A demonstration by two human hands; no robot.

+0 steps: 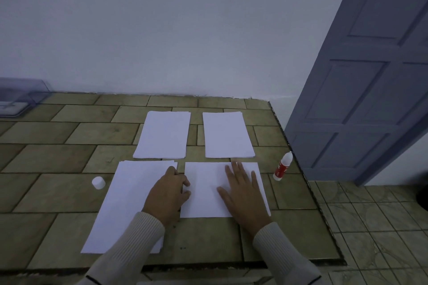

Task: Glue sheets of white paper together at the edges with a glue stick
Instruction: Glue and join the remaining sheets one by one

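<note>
On a tan tiled tabletop (69,157), a thin white paper sheet (203,192), likely light, limp and prone to sliding, is lying under a flat, splayed right hand (243,192) while a left hand (168,194) is curling at its left edge, probably the best hold, pinching or pressing unclear, with a red-and-white uncapped glue stick (282,166) standing near on the right.
</note>
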